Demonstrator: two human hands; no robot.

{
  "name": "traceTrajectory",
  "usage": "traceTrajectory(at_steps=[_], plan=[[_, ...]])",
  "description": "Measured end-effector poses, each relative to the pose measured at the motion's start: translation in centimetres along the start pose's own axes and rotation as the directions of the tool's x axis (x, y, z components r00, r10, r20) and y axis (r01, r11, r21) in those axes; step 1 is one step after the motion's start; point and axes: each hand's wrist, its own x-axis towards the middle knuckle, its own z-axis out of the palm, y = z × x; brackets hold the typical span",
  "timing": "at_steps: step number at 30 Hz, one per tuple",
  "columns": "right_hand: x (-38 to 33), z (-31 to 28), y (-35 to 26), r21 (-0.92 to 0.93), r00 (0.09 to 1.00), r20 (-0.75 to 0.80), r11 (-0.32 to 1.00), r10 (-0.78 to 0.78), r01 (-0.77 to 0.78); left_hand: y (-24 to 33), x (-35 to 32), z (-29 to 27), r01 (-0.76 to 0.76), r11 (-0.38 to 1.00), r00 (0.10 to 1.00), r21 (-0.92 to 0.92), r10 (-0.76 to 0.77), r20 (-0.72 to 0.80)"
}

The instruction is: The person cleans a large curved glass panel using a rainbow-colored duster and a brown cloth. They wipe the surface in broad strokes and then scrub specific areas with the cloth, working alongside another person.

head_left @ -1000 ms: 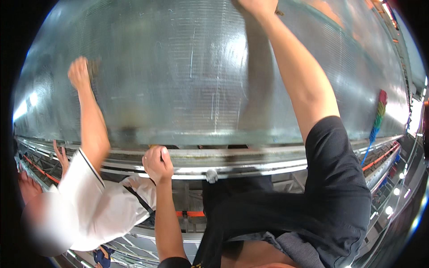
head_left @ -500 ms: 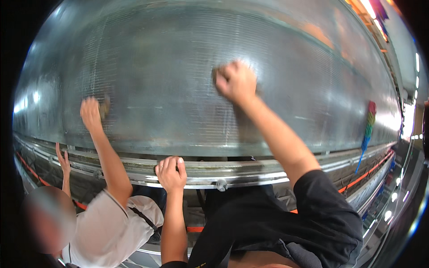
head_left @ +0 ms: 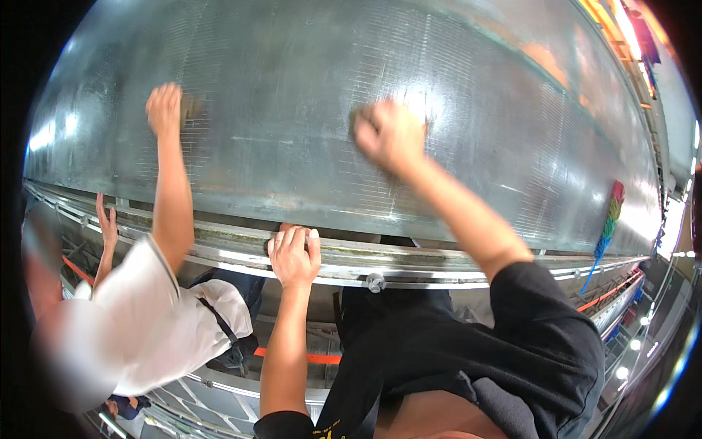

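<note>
My right hand (head_left: 393, 137) is closed over a brownish block (head_left: 360, 121), pressed against a large grey, shiny sheet (head_left: 285, 157). Motion blurs that hand, and most of the block is hidden under it. Fine parallel lines run across the sheet on both sides of the hand. My left hand (head_left: 294, 256) grips the metal rail (head_left: 336, 272) along the sheet's near edge, its fingers curled over the top. The undersides of those fingers are out of sight.
At left, a co-worker in a white shirt (head_left: 139, 322) holds a tan block (head_left: 193, 110) on the same sheet. Their other hand (head_left: 107, 223) is by the rail. A rainbow-coloured duster (head_left: 610, 216) lies at the right. A round knob (head_left: 375, 282) sits on the rail.
The view has shifted a little. The co-worker's hand has moved farther out over the sheet. My right hand, still on the block, is slightly nearer the rail. My left hand stays there.
</note>
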Motion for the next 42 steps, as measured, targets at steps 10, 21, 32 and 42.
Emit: traceTrajectory(at_steps=[10, 21, 32, 42], plan=[[9.3, 4.5, -1.9, -0.079, 0.960, -0.030, 0.958, -0.279, 0.275, -0.1, -0.7, -0.4, 0.039, 0.999, 0.998, -0.025, -0.038, 0.041], [11.2, 7.5, -5.4, -0.134, 0.972, -0.152, 0.978, -0.177, 0.157, -0.9, -0.3, -0.1, -0.008, 0.995, 0.998, -0.104, 0.002, -0.060], [7.5, 10.0, -12.2, -0.123, 0.977, -0.083, 0.975, -0.196, 0.185, -6.6, 0.7, -3.3, 0.095, 0.995, 0.988, -0.028, -0.097, -0.118], [2.1, 7.0, -9.6, -0.018, 0.967, -0.002, 0.967, -0.254, 0.254, -7.3, 1.3, -2.8, 0.153, 0.986, 0.984, 0.061, -0.146, -0.105]])
